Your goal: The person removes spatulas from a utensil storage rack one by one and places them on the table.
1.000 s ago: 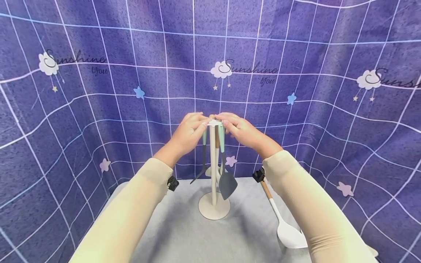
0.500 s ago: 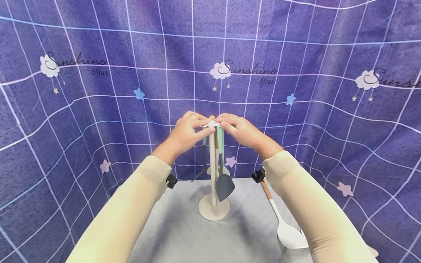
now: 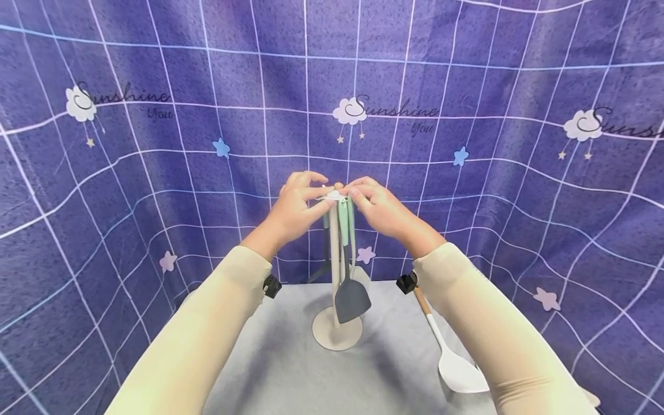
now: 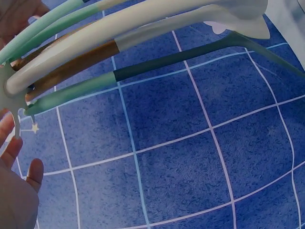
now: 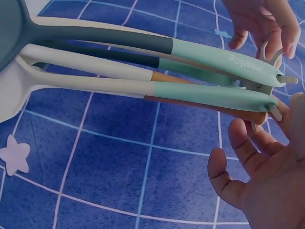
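A cream utensil stand [image 3: 333,335] has kitchen tools hanging from its round hooked top. My left hand [image 3: 295,207] holds the left edge of that top between thumb and index finger, with another finger raised. On the opposite edge, thumb and fingertips of my right hand [image 3: 384,212] grip the top. A dark grey turner [image 3: 353,301] with a mint handle hangs in front. Beside it in the right wrist view is a pale utensil with a mint handle [image 5: 214,95]. Brown-handled utensils [image 4: 76,76] hang further round the pole, their heads partly hidden.
A white turner [image 3: 461,372] with a wooden handle lies on the grey tabletop [image 3: 290,374], right of the stand. Part of another pale object [image 3: 590,396] shows beyond the right sleeve. A purple gridded curtain [image 3: 332,75] surrounds the table.
The stand's top has turned: the dark turner swung leftward and nearer, while a pale utensil came into sight on the right. Fingers of my left hand have spread; both arms stay nearly in place.
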Available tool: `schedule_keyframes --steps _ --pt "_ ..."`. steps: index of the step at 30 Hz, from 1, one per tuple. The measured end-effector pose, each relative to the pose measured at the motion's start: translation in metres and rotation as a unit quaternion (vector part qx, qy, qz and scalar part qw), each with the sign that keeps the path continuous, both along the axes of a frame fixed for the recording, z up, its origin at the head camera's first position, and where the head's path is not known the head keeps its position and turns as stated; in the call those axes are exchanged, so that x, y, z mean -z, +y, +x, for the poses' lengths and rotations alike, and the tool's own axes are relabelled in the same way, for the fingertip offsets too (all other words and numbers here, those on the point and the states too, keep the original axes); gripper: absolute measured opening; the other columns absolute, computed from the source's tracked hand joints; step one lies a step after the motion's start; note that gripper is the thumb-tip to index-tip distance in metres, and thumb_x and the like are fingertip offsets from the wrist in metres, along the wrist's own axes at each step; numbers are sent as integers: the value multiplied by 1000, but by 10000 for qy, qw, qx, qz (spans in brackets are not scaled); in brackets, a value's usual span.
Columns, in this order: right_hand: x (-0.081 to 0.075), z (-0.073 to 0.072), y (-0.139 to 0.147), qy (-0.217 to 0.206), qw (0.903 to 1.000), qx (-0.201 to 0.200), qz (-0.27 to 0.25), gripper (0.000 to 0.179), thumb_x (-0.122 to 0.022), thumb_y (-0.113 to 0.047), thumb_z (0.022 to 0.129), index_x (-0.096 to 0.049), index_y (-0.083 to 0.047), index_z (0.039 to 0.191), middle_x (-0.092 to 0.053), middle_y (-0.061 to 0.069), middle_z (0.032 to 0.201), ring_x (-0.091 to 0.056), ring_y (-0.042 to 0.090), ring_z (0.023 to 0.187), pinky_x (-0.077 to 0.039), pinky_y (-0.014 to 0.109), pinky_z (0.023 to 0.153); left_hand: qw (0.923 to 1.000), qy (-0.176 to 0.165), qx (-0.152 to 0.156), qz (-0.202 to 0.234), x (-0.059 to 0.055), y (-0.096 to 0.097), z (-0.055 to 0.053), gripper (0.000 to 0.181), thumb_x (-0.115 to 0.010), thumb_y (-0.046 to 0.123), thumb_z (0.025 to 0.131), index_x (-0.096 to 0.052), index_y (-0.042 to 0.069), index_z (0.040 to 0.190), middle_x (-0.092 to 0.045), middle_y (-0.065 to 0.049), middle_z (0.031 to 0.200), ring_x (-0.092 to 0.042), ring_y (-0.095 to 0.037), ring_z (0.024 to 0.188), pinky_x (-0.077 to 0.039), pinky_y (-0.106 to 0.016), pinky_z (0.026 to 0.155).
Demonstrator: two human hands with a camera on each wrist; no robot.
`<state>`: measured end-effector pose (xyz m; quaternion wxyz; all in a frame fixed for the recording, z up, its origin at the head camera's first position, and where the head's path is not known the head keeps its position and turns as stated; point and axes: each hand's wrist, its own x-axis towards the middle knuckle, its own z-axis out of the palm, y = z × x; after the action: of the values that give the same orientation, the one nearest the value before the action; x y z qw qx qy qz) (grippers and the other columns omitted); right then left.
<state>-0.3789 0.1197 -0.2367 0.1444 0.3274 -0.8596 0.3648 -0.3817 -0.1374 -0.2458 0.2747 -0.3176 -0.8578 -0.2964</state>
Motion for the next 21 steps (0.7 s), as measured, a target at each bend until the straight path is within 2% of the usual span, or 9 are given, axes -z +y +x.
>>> schedule_keyframes --steps 5,8,14,21 --pt "-2 6 -4 201 9995 108 229 40 -48 -23 123 -75 -10 149 -62 12 149 -63 32 134 -52 55 118 9999 45 98 64 1 -3 0 44 -67 34 107 -79 15 144 -62 -8 135 -49 -33 132 -41 -56 111" --pt "-2 9 -6 319 9987 198 334 39 -49 -21 122 -75 -11 150 -62 13 147 -63 32 129 -54 54 113 9998 21 151 95 2 -5 -1 44 -65 32 108 -79 14 145 -61 -9 130 -47 -33 129 -41 -52 108" --pt "0 14 -9 358 9972 452 479 41 -49 -26 123 -71 -15 155 -62 10 145 -64 29 119 -56 51 106 9993 -151 331 127 3 -9 -2 45 -61 29 111 -75 11 149 -62 -11 133 -47 -34 132 -43 -52 110" --pt "2 18 -11 586 9951 610 520 41 -50 -27 122 -71 -17 156 -62 11 140 -66 29 115 -57 51 102 9991 -278 317 79 6 -11 -3 48 -53 32 115 -69 15 157 -62 -9 140 -48 -32 135 -46 -54 110"
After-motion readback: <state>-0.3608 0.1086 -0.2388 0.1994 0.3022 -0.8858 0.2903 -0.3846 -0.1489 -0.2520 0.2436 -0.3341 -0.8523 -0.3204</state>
